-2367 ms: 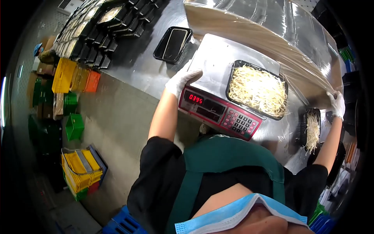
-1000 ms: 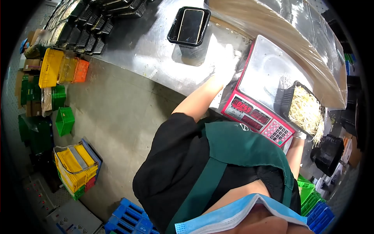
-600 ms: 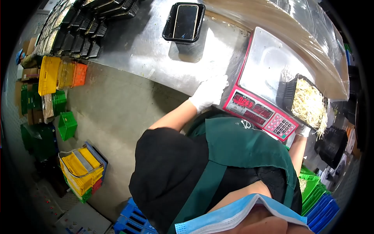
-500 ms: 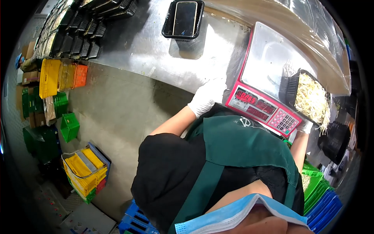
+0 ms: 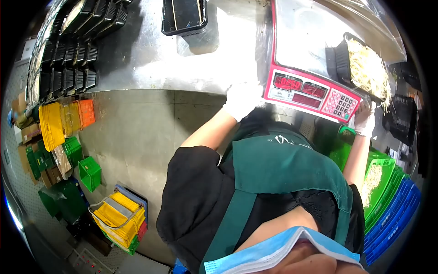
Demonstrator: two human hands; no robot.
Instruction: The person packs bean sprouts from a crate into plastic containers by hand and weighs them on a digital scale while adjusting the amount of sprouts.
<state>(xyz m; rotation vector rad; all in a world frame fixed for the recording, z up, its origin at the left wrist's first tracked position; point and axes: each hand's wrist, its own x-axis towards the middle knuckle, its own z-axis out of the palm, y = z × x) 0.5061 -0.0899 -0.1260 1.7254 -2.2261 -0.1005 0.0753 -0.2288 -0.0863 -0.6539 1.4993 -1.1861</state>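
Note:
My left hand (image 5: 244, 100), in a white glove, is at the table's front edge, just left of a red scale (image 5: 315, 93) with lit red digits. Its fingers look bunched together, but glare hides what they may hold. A black plastic tray (image 5: 343, 61) heaped with pale bean sprouts (image 5: 367, 68) sits tilted over the right side of the scale's steel pan, some sprouts hanging over its rim. My right hand (image 5: 365, 119), also white-gloved, is by the scale's front right corner, just below that tray. Its fingers are curled; I cannot tell whether they touch the tray.
Another black tray (image 5: 185, 18) stands on the steel table (image 5: 132, 68). Stacked black trays (image 5: 68, 68) fill its far left. Clear plastic film (image 5: 378, 32) lies behind the scale. A green crate (image 5: 381, 171) with sprouts is at my right, and yellow crates (image 5: 118, 214) stand on the floor.
The view has shifted, so the table and scale appear higher. My right hand now shows more fully below the sprout tray, where before it was mostly hidden. My left hand stays beside the scale.

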